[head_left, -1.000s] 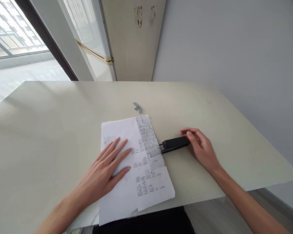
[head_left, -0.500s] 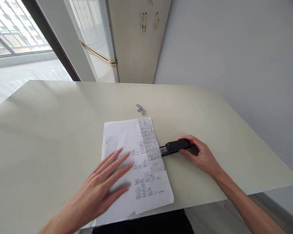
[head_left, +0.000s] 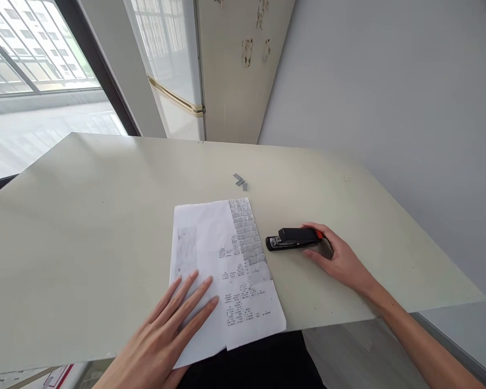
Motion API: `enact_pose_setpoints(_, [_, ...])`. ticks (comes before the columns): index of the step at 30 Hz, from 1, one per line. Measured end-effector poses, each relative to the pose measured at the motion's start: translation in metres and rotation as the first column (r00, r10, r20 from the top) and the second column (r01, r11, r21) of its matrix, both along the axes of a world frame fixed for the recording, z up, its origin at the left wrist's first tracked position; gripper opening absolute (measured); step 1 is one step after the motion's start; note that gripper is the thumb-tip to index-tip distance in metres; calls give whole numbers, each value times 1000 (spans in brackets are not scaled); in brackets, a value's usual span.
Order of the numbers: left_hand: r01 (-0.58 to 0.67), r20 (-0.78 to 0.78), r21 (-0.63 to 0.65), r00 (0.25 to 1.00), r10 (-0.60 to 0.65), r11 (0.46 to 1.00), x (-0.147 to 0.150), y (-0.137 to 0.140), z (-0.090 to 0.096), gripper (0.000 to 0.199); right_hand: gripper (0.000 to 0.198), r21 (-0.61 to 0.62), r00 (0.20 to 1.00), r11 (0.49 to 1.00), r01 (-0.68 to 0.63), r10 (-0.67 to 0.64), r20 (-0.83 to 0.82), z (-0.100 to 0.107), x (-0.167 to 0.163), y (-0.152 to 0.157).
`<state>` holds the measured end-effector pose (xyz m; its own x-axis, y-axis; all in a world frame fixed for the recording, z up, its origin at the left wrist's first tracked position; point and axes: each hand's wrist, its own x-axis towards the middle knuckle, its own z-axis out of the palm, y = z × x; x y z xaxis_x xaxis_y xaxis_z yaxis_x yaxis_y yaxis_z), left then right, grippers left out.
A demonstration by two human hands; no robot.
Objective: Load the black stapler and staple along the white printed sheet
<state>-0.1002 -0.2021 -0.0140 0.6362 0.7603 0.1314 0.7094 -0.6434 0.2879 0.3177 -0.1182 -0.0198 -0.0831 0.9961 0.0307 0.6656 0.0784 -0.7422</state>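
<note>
A stack of printed paper (head_left: pixel 204 227) lies at the front of the table, its lower edge overhanging the table edge. Dense rows of staples (head_left: pixel 246 232) cover its upper right part. My left hand (head_left: pixel 168 324) has four spread fingers on top of the paper; the thumb is tucked below its lower edge, partly hidden, so the hand grips the stack there. To the right, my right hand (head_left: pixel 340 259) is closed around the rear of a black stapler (head_left: pixel 294 237) with a red detail. The stapler's nose points left, slightly apart from the paper's right edge.
A few grey staple strips (head_left: pixel 241 182) lie on the pale table (head_left: pixel 146 178) beyond the paper. Behind the table stand a fridge (head_left: pixel 230 81) and a grey wall (head_left: pixel 368 81). A window (head_left: pixel 36 48) is at the far left.
The stapler has come away from the paper's right edge, and its front end now shows. My left hand has slid down towards the lower edge, its thumb going beneath the paper.
</note>
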Motion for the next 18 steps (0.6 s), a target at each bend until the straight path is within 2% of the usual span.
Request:
enact_pose_setpoints(2, [25, -3, 10, 1000, -25, 1000, -3, -4, -1, 73, 56, 77, 994, 992, 99, -102, 34, 5, 1, -15])
enact_pose_setpoints(4, [45, -8, 27, 999, -45, 999, -5, -6, -3, 77, 48, 143, 964, 955, 260, -266, 26, 11, -1, -35])
enact_pose_setpoints(6, [48, 12, 42, 999, -49, 998, -5, -9, -6, 79, 39, 127, 932, 924, 360, -362, -3, 18, -6, -56])
enact_pose_setpoints(7, [35, 26, 46, 999, -36, 998, -4, -11, -7, 79, 37, 74, 932, 930, 361, -361, -19, 21, -10, -66])
enact_pose_setpoints(8, [16, 36, 48, 999, -18, 999, -3, -12, -7, 79, 37, -14, 944, 945, 326, -326, -42, 25, -14, -74])
enact_pose_setpoints(10, [6, 40, 58, 999, -8, 998, -2, -16, -6, 80, 41, -252, 967, 954, 161, -204, -154, 31, -26, -84])
enact_pose_setpoints(11, [11, 38, 65, 999, -13, 998, -2, -18, -5, 80, 44, -372, 959, 927, 50, -149, -242, 34, -32, -85])
enact_pose_setpoints(13, [39, 38, 82, 998, -42, 996, -3, -21, -2, 81, 50, -540, 901, 826, -159, -102, -421, 39, -46, -81])
enact_pose_setpoints(15, [65, 43, 97, 997, -69, 993, -4, -24, 2, 82, 57, -608, 836, 732, -309, -96, -541, 41, -61, -70])
enact_pose_setpoints(18, [62, 26, 112, 998, -66, 992, -5, -29, 9, 82, 62, -604, 776, 670, -432, -65, -628, 43, -82, -48])
